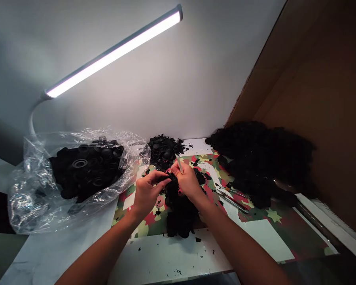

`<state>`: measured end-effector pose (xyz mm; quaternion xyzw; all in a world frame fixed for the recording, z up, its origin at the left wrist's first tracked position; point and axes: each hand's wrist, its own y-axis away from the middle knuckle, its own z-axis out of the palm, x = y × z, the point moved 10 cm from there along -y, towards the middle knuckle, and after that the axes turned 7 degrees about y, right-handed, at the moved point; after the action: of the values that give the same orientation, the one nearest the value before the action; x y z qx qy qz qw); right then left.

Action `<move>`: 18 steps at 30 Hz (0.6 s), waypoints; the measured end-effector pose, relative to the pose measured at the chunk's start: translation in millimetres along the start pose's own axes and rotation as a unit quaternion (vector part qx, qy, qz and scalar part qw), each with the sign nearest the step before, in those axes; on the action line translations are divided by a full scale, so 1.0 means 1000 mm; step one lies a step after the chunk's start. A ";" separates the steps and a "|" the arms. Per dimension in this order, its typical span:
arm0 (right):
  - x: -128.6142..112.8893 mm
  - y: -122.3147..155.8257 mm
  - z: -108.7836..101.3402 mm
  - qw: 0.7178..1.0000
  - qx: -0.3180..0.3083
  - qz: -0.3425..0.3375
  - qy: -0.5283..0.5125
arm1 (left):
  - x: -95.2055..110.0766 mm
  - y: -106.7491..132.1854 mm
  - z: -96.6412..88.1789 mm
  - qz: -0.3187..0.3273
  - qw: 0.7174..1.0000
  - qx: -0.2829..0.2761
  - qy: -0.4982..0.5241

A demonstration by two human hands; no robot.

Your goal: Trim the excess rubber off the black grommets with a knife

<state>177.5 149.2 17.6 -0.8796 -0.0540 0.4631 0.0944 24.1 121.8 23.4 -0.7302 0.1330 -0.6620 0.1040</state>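
My left hand point(146, 190) is closed in a pinch on a small black rubber part point(165, 180) held over the table's middle. My right hand point(187, 180) is closed round a thin pale tool point(178, 163) whose tip sticks up above the fingers; it meets the same black part. Under both hands lies a heap of black rubber pieces and trimmings point(179, 213) on a camouflage-patterned mat point(255, 225).
A clear plastic bag point(32, 198) with round black rubber parts point(87, 170) sits at the left. A small pile of black scraps point(164, 149) lies behind the hands, a large black pile point(261, 158) at the right against a brown cardboard wall point(323, 91). Metal tools point(233, 198) lie on the mat. A lit lamp bar point(115, 51) hangs overhead.
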 end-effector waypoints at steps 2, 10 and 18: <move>-0.006 0.003 -0.003 0.998 -0.032 -0.028 -0.040 | -0.011 -0.003 0.001 -0.074 0.995 -0.023 0.057; -0.046 0.029 -0.019 0.981 -0.023 -0.184 -0.052 | -0.014 -0.003 0.006 -0.122 0.989 -0.052 0.071; -0.019 0.020 -0.016 0.995 0.032 -0.092 -0.001 | 0.000 0.003 0.015 -0.082 0.992 -0.088 -0.026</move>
<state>180.5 124.4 37.6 -0.8671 -0.1203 0.4545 0.1644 38.4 118.5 20.9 -0.7620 0.1279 -0.6348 -0.0118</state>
